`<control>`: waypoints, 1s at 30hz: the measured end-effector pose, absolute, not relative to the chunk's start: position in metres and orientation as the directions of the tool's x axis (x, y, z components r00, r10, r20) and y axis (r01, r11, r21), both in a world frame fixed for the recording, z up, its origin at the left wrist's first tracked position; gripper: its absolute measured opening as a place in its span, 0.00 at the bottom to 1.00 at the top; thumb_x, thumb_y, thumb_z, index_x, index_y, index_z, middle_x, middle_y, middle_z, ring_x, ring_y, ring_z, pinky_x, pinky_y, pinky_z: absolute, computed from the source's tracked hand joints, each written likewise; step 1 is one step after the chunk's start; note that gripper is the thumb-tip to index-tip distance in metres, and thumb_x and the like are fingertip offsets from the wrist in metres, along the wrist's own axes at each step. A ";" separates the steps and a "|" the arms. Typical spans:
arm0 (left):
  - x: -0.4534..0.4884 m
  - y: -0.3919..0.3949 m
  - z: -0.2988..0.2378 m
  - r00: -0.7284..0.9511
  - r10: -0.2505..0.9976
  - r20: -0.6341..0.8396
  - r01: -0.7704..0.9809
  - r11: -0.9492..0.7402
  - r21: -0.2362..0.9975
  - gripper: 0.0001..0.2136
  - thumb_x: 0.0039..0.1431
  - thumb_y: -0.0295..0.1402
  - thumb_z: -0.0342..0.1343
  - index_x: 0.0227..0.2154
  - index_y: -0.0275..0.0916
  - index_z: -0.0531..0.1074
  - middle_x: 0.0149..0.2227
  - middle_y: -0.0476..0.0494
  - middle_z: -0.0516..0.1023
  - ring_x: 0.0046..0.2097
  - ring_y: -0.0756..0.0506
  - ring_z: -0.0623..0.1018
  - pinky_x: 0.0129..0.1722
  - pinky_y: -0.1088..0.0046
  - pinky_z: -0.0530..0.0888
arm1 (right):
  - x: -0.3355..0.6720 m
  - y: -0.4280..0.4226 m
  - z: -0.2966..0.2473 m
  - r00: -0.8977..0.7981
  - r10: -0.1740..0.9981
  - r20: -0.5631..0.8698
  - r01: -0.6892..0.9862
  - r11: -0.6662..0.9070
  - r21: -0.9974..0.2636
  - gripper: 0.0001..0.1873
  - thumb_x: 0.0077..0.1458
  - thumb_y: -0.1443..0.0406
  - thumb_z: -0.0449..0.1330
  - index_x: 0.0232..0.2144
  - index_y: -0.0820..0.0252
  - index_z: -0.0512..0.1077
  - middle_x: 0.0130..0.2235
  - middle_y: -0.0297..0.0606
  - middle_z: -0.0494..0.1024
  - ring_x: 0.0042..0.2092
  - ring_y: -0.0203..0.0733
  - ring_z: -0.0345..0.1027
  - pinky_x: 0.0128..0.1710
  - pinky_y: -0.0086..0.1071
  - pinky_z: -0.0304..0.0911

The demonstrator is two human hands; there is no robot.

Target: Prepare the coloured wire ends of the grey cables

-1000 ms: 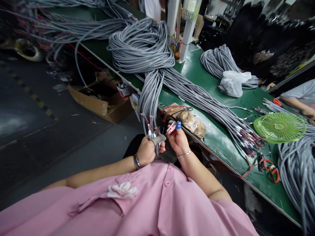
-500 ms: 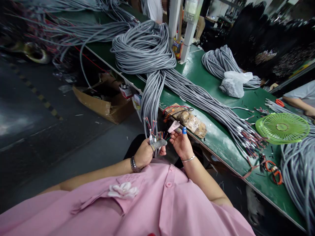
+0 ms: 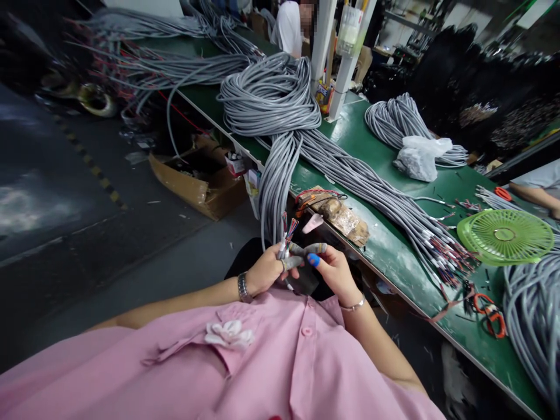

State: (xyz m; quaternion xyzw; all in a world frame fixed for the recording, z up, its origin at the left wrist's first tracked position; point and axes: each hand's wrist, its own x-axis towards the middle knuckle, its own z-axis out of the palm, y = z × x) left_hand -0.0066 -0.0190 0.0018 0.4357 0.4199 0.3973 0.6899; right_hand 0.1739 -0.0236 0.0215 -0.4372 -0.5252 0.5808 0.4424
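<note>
My left hand (image 3: 266, 273), a grey cover on its thumb, is closed round the stripped ends of several grey cables. Their thin coloured wires (image 3: 289, 226) fan upward above the fist. The rest of the grey cable bundle (image 3: 275, 181) hangs from the table edge just beyond. My right hand (image 3: 338, 274) meets the left fingertips, its blue-covered thumb and grey-covered index finger pinched together. What lies in that pinch is too small to make out. Just past the hands, a pink clip-like piece (image 3: 312, 223) sits at the table edge beside a taped wooden block (image 3: 341, 216).
A large cable coil (image 3: 269, 96) and a long row of cables lie on the green table (image 3: 315, 175). At right are a green fan (image 3: 505, 233) and orange-handled scissors (image 3: 492, 315). A cardboard box (image 3: 196, 186) stands on the floor. Another person's arm (image 3: 538, 195) shows at far right.
My right hand has come down and left to my left hand, its open fingers now pinched at the left fingertips. The left hand keeps its hold on the cables. The view has shifted slightly.
</note>
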 end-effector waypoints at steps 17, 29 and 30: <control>-0.021 -0.032 0.009 0.473 0.868 -0.151 -0.170 0.258 0.951 0.18 0.54 0.36 0.60 0.47 0.36 0.68 0.24 0.49 0.75 0.19 0.55 0.64 0.18 0.80 0.59 | 0.139 -0.028 0.024 -0.239 0.967 -0.089 -0.205 -0.140 -0.969 0.10 0.48 0.59 0.66 0.27 0.59 0.73 0.22 0.30 0.71 0.22 0.33 0.60 0.21 0.27 0.55; -0.024 -0.028 0.013 0.327 0.923 -0.202 -0.033 0.225 0.974 0.10 0.52 0.37 0.61 0.28 0.38 0.67 0.19 0.54 0.72 0.14 0.54 0.68 0.12 0.81 0.61 | 0.136 -0.015 0.028 -0.195 0.976 -0.099 -0.185 -0.135 -0.973 0.11 0.42 0.61 0.69 0.28 0.60 0.75 0.26 0.31 0.74 0.26 0.32 0.62 0.25 0.27 0.59; -0.025 -0.027 0.015 0.363 0.904 -0.224 -0.002 0.241 0.971 0.09 0.52 0.36 0.61 0.27 0.38 0.67 0.18 0.53 0.72 0.15 0.53 0.70 0.13 0.81 0.63 | 0.136 -0.013 0.030 -0.229 0.967 -0.110 -0.169 -0.151 -0.974 0.12 0.42 0.60 0.69 0.27 0.61 0.74 0.26 0.31 0.74 0.25 0.32 0.63 0.26 0.27 0.60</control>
